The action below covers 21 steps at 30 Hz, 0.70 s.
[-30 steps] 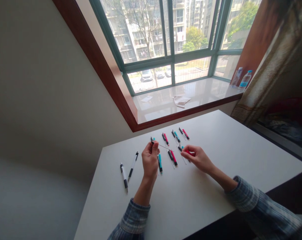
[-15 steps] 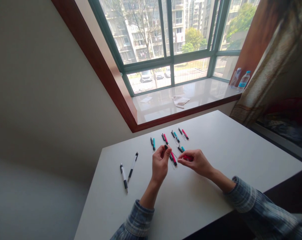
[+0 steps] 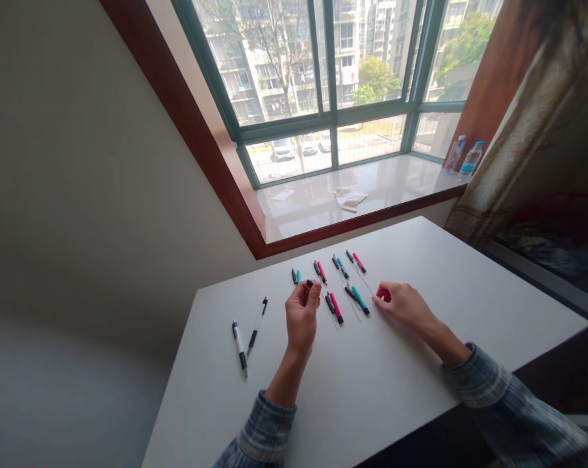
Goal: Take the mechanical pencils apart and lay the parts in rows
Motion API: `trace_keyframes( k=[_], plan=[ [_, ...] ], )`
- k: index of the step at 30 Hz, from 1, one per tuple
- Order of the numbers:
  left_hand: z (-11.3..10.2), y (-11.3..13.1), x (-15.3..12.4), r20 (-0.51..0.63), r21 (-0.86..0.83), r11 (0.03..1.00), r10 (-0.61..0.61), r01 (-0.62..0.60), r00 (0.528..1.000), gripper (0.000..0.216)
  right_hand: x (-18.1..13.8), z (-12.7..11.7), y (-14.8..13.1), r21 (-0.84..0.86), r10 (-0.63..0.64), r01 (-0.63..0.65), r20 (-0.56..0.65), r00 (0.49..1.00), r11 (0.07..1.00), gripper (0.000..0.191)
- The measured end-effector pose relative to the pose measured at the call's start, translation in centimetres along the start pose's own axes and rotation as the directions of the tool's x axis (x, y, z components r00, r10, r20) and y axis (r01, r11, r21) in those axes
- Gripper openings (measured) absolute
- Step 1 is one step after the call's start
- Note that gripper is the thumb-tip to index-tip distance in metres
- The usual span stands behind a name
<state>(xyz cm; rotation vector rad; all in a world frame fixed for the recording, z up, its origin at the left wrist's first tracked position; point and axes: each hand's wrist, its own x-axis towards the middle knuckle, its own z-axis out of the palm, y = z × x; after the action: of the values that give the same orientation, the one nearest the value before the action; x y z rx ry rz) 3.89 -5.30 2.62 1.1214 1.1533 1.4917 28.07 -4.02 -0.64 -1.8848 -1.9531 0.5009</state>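
Note:
My left hand (image 3: 302, 313) is raised a little over the white table (image 3: 371, 390), fingers pinched on a small black pen part (image 3: 310, 283). My right hand (image 3: 405, 303) rests on the table to the right, fingers closed on a red pen barrel (image 3: 383, 294). Between the hands lie a black and red pen piece (image 3: 334, 307) and a black and teal one (image 3: 357, 299), with thin refills beside them. A back row holds more taken-apart pens (image 3: 337, 265) in teal and red.
Two whole white-and-black pens (image 3: 249, 330) lie at the table's left. Behind the table runs a wide window sill (image 3: 352, 195) with a cloth and, at its right end, two water bottles (image 3: 464, 159). A curtain hangs at the right.
My right hand has moved right and down to the table with the red barrel. My left hand has drawn back left with the black part; the thin refill it held earlier no longer shows.

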Motion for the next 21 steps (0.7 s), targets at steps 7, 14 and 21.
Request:
trace_keyframes(
  k=[7, 14, 21],
  plan=[
    [0.4, -0.1, -0.5, 0.054, 0.038, 0.999, 0.000, -0.002, 0.999, 0.034, -0.3, 0.4, -0.3, -0.076, 0.049, -0.048, 0.019, 0.999, 0.996, 0.025],
    [0.3, -0.4, -0.4, 0.057, 0.046, 0.999, -0.018, 0.015, 0.998, 0.037, -0.8, 0.5, -0.1, -0.068, 0.043, -0.040, 0.036, 0.998, 0.997, 0.025],
    [0.4, -0.6, -0.4, 0.067, 0.059, 0.998, -0.013, 0.009, 0.998, 0.037, -1.6, 0.4, -0.1, -0.068, 0.048, -0.045, 0.042, 0.998, 0.997, 0.027]
  ],
)
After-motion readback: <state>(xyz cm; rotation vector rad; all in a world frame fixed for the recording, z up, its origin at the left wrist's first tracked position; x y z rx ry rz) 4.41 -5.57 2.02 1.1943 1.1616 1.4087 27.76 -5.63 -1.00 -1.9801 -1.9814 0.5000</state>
